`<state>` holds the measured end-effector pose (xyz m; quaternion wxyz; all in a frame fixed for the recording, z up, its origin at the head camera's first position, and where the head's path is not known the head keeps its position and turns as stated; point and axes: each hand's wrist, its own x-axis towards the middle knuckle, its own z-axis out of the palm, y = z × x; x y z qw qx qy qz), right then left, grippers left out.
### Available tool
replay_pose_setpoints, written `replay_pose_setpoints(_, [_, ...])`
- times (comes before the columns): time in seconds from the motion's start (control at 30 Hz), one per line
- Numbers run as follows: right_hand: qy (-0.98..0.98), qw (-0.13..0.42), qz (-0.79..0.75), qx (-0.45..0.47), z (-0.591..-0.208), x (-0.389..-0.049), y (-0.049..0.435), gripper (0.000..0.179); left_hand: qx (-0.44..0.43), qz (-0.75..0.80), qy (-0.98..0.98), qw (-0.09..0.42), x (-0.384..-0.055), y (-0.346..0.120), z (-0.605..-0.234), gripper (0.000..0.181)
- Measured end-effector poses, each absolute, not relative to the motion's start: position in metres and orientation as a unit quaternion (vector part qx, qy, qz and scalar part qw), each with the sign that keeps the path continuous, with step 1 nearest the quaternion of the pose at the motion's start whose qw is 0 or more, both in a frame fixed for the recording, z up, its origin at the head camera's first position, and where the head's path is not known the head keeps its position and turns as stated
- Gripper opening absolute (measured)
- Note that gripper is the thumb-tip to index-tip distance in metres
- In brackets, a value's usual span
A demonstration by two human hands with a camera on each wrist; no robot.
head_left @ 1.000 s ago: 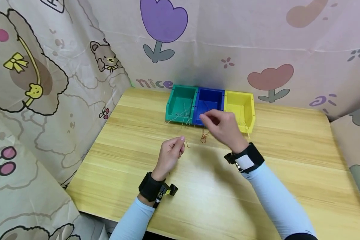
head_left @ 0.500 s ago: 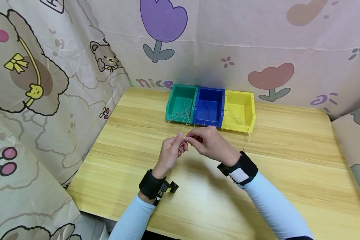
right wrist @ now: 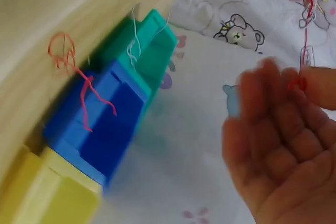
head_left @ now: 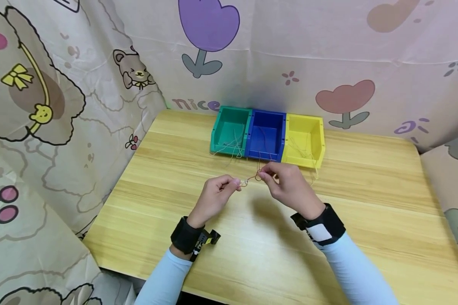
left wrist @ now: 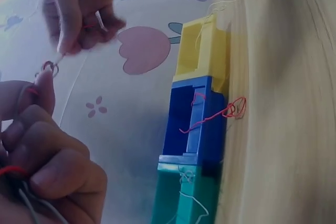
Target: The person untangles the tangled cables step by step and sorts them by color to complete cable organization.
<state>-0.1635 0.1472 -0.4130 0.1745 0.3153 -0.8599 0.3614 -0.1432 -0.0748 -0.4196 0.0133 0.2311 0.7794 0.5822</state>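
In the head view my left hand (head_left: pixel 215 197) grips a small tangle of red and pale strings (head_left: pixel 246 183). More red and grey strands lie across its curled fingers in the left wrist view. To its right, my right hand (head_left: pixel 291 186) pinches the end of a red string (right wrist: pixel 306 43) between thumb and finger. That string runs from one hand to the other, with pale strands looped round it near the left fingertips. Both hands are raised above the table, just in front of the blue bin (head_left: pixel 267 116).
A green bin (head_left: pixel 234 109) with whitish strings stands left of the blue one. Red strings (left wrist: pixel 212 116) hang over the blue bin's front, ending in a tangle. At the right, a yellow bin (head_left: pixel 321 140) has yellow strings over its lip. Printed cloth hangs behind the wooden table (head_left: pixel 145 212).
My right hand came down from in front of the blue bin to meet the left hand's fingers, then drew away to the right. A red string now stretches between the hands.
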Motion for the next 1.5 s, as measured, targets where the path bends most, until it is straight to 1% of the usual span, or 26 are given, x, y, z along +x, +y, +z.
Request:
replay_pose_setpoints(0.1, [-0.859,0.192,0.320,0.349,-0.411,-0.159,0.139,0.024,0.242,0.559,0.793,0.001,-0.146,-0.071,-0.425,0.020])
replay_pose_setpoints(0.17, [-0.856,0.185,0.305,0.374,-0.410,-0.157,0.133,0.032,0.249,0.550,0.797,-0.008,-0.150,-0.068,-0.433,0.021])
replay_pose_setpoints(0.23, [-0.858,0.160,0.302,0.384,-0.411,-0.154,0.128,0.031,0.254,0.544,0.799,-0.019,-0.154,-0.067,-0.441,0.021])
replay_pose_setpoints(0.3, [-0.863,0.138,0.305,0.379,-0.413,-0.152,0.126,0.025,0.259,0.538,0.802,-0.021,-0.157,-0.068,-0.446,0.021])
replay_pose_setpoints(0.4, [-0.868,0.133,0.323,0.354,-0.416,-0.151,0.128,0.019,0.271,0.532,0.802,-0.016,-0.158,-0.072,-0.445,0.019])
replay_pose_setpoints(0.5, [-0.865,0.153,0.330,0.344,-0.418,-0.151,0.134,0.015,0.290,0.514,0.807,-0.022,-0.158,-0.078,-0.441,0.019])
replay_pose_setpoints(0.63, [-0.857,0.202,0.319,0.352,-0.422,-0.150,0.141,0.013,0.324,0.469,0.818,-0.075,-0.161,-0.083,-0.436,0.017])
replay_pose_setpoints(0.7, [-0.846,0.228,0.317,0.364,-0.425,-0.149,0.145,0.017,0.344,0.450,0.819,-0.094,-0.162,-0.086,-0.435,0.016])
replay_pose_setpoints(0.8, [-0.824,0.257,0.324,0.388,-0.429,-0.148,0.150,0.026,0.371,0.436,0.813,-0.103,-0.164,-0.089,-0.433,0.015])
replay_pose_setpoints(0.87, [-0.808,0.264,0.335,0.405,-0.431,-0.147,0.153,0.031,0.381,0.436,0.808,-0.110,-0.165,-0.092,-0.433,0.013])
replay_pose_setpoints(0.97, [-0.791,0.264,0.355,0.422,-0.433,-0.146,0.157,0.033,0.385,0.439,0.803,-0.120,-0.167,-0.095,-0.433,0.013])
replay_pose_setpoints(1.07, [-0.782,0.256,0.380,0.422,-0.432,-0.144,0.161,0.033,0.381,0.457,0.796,-0.110,-0.166,-0.094,-0.433,0.014])
replay_pose_setpoints(1.27, [-0.775,0.228,0.434,0.399,-0.417,-0.139,0.163,0.027,0.354,0.508,0.783,-0.058,-0.163,-0.089,-0.430,0.013])
replay_pose_setpoints(1.4, [-0.767,0.241,0.447,0.391,-0.404,-0.135,0.162,0.027,0.349,0.506,0.788,-0.031,-0.161,-0.089,-0.429,0.012])
replay_pose_setpoints(1.5, [-0.761,0.259,0.445,0.396,-0.399,-0.135,0.162,0.026,0.348,0.501,0.792,-0.033,-0.163,-0.090,-0.429,0.010])
